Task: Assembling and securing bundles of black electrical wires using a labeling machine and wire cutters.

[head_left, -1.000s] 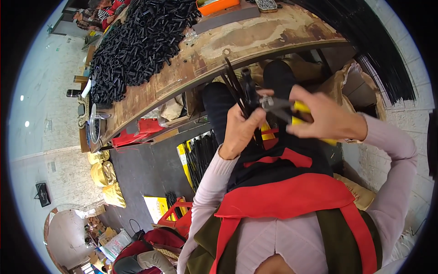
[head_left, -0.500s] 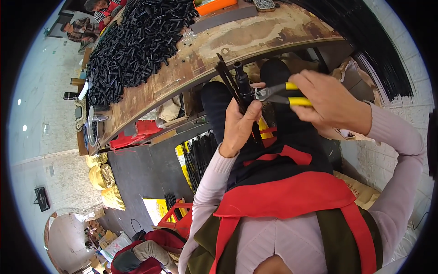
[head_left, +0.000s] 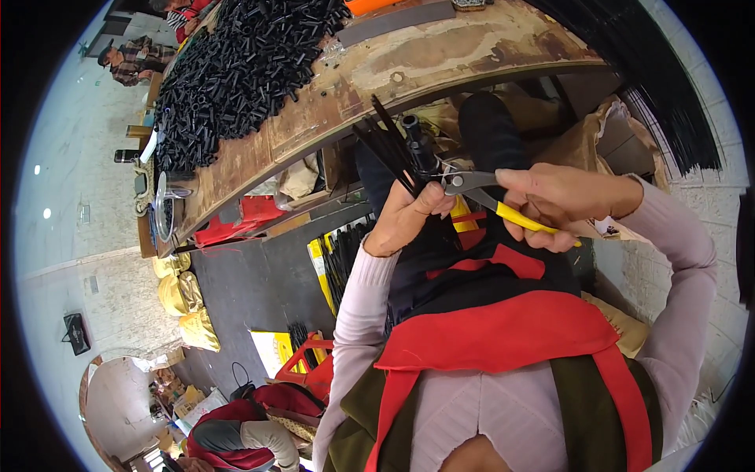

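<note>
"Pliers [head_left: 515,215], where exactly?"

"In front of the table [head_left: 440,57], in the right hand [head_left: 543,197]. Its fingers wrap the yellow handle; whether the jaws pinch anything, I cannot tell."

"And the left hand [head_left: 405,219]?"

"Also in front of the table, closed round black rods [head_left: 381,149] and a black tube [head_left: 420,148], presumably so the pliers meet something firm."

"That heap of black pieces [head_left: 236,75]?"

"On the table, perhaps for easy reach."

"Any brand or label?"

"None readable on pliers, rods or tube."

Yellow-handled pliers [head_left: 515,216], slanted, jaws unclear
</note>
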`<state>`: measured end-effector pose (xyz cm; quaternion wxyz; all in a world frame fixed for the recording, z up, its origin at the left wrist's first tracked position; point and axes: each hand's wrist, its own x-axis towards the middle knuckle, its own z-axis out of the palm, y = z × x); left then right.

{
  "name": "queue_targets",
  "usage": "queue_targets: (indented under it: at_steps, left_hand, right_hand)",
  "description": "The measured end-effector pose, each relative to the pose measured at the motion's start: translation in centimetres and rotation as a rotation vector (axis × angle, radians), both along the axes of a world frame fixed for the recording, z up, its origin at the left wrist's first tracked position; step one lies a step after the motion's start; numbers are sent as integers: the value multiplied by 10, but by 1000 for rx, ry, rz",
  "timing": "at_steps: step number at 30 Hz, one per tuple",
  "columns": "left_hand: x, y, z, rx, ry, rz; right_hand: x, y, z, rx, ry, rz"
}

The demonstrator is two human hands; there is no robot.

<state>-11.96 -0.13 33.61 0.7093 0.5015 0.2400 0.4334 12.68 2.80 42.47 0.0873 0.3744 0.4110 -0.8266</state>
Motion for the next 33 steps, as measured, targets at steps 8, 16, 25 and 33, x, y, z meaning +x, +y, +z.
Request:
queue_targets:
  at_steps: [8, 16, 25, 33]
  left_hand:
    - [11, 5, 1, -11, -15, 89]
    - [10, 7, -4, 59, 142, 144]
    - [15, 4, -7, -17, 130, 480]
    - [10, 6, -8, -47, 1, 275]
  right_hand:
    - [1, -9, -11, 334, -29, -163]
    - [-12, 24, 39, 477, -262, 207]
    - [-11, -12, -55, 1589, -57, -112]
    - [-12, -8, -32, 1800, -348, -20]
